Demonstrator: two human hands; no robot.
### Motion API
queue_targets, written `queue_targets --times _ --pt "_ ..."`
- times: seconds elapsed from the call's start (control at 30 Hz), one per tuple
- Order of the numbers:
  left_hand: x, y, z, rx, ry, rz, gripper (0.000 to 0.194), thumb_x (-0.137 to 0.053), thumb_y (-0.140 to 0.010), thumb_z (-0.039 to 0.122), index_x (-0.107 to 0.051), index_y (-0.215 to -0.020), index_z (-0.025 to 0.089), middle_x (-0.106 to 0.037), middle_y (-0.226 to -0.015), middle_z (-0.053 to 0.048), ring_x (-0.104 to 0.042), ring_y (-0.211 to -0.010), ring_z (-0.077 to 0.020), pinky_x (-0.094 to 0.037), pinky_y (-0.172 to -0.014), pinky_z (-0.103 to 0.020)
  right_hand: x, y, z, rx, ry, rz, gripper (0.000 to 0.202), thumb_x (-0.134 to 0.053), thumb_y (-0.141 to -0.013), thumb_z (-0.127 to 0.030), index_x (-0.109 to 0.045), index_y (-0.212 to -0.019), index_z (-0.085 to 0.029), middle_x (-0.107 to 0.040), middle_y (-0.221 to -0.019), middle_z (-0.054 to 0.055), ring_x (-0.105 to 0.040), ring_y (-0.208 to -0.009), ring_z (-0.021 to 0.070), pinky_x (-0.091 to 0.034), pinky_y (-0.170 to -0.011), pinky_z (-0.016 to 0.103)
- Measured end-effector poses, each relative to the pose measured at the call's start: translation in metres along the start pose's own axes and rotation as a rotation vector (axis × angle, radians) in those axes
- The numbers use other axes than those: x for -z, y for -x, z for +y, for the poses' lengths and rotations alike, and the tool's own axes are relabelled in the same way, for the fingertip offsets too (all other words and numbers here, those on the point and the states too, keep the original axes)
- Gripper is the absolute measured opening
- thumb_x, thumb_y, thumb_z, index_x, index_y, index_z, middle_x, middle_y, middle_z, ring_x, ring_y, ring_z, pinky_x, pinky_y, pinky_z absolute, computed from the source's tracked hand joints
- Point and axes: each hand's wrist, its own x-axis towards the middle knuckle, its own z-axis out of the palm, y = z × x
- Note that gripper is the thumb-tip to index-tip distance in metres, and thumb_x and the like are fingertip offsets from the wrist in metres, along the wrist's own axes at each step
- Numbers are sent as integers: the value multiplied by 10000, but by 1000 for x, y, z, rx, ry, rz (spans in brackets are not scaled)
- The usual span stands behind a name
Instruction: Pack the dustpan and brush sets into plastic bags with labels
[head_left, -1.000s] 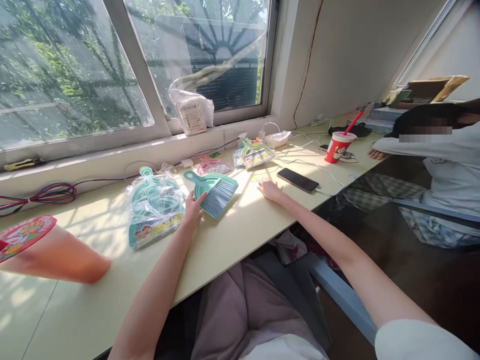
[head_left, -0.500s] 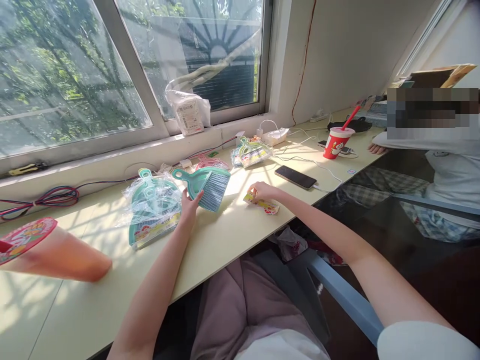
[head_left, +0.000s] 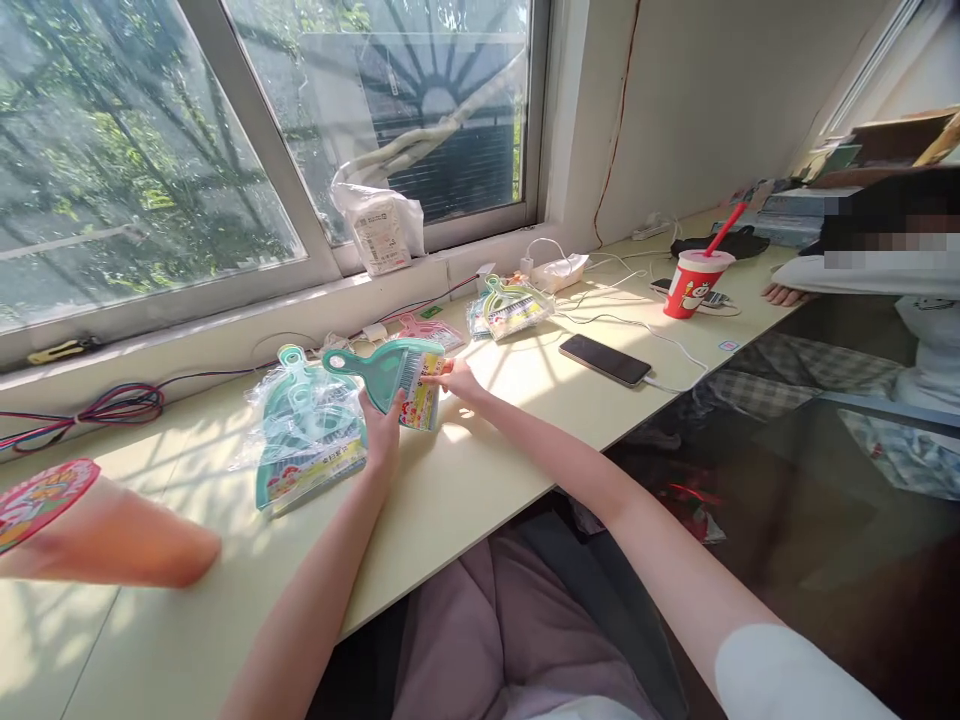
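Over a pale yellow flat-topped desk (head_left: 465, 500), I am holding a turquoise plastic dustpan (head_left: 381, 372) with a grey-bristled brush (head_left: 409, 370) nested in it. My left grip (head_left: 382, 432) is closing on the pan's lower edge, some fingers hiding behind it. The looped handle is pointing left and the bristles are facing right, presumably so that the other side can be working on them without crossing over. My right grip (head_left: 459, 382) is standing narrow, pinching a yellow-and-red printed card (head_left: 421, 400) by its right side; the card is lying over the bristles, and the edge hold is probably leaving most of its print uncovered. I cannot tell whether the pan is touching the desk. Just left of my left grip, a turquoise dustpan set in clear plastic wrap (head_left: 307, 425) is lying flat, likely there to leave working room. Farther right, a flat black phone (head_left: 605, 359) is resting apart.
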Motion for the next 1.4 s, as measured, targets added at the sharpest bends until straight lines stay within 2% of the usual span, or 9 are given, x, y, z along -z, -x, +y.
queue_targets --times 0.23,0.37,0.43,0.6,0.87,0.97,1.1,1.2,1.4 --pt "-8 5 9 63 -46 94 699 -881 -626 284 -477 -1193 230 -634 -1208 -104 -623 -1157 -285 -512 -1016 -422 -3 20 10 82 309 130 277 -801 -783 -381 -677 -993 -249 -718 -1029 27 -665 -923 220 -523 -888 360" --pt "-8 8 15 4 33 79 718 -859 -672 307 -462 -1268 275 -634 -1242 -81 -633 -1160 -278 -529 -1018 -457 -3 27 5 117 91 260 620 -836 -732 -385 -544 -1263 -253 -594 -1327 89 -600 -1153 246 -503 -1005 389" --pt "-7 8 18 -14 82 67 760 -851 -684 321 -435 -1318 279 -632 -1262 -82 -636 -1166 -272 -547 -989 -434 -4 28 3 56 -147 184 713 -856 -702 -354 -499 -1310 -246 -524 -1424 107 -570 -1229 250 -514 -1011 388" --pt "-6 5 27 -42 19 33 771 -871 -646 382 -473 -1291 239 -641 -1245 -96 -640 -1145 -262 -547 -956 -380 -4 22 3 -124 -550 -228 385 -883 -661 -265 -652 -956 -177 -726 -1052 69 -694 -958 217 -579 -904 365" --pt "25 -16 48 -169 -537 -3 329 -518 -930 495 -641 -825 208 -654 -968 -123 -577 -1123 -328 -397 -1084 -509 8 22 2 -94 -640 -98 218 -839 -702 -170 -695 -866 -168 -760 -890 42 -712 -817 186 -601 -808 326" --pt "51 -24 51 -283 -727 111 224 -625 -863 413 -675 -892 196 -626 -1163 -176 -456 -1281 -388 -352 -1109 -555 11 21 5 -99 -643 -39 217 -828 -701 -159 -686 -865 -160 -766 -910 58 -723 -846 202 -607 -826 338" --pt "76 -29 41 -204 -831 224 235 -743 -743 311 -659 -919 180 -614 -1210 -217 -402 -1335 -444 -341 -1089 -611 10 20 9 -88 -626 -29 189 -805 -722 -152 -683 -865 -157 -769 -928 72 -733 -882 222 -600 -878 375" --pt "82 -30 33 -153 -820 164 71 -675 -750 170 -646 -804 203 -657 -1063 -179 -519 -1226 -407 -352 -1089 -588 11 22 7 -98 -596 -23 169 -786 -735 -131 -681 -865 -157 -769 -938 78 -736 -881 229 -598 -887 392" --pt "83 -32 35 -190 -828 176 138 -573 -748 80 -591 -722 215 -632 -949 -154 -563 -1129 -385 -440 -997 -517 16 30 3 -127 -459 -134 152 -775 -740 -135 -705 -872 -162 -778 -957 90 -740 -882 233 -607 -846 367"
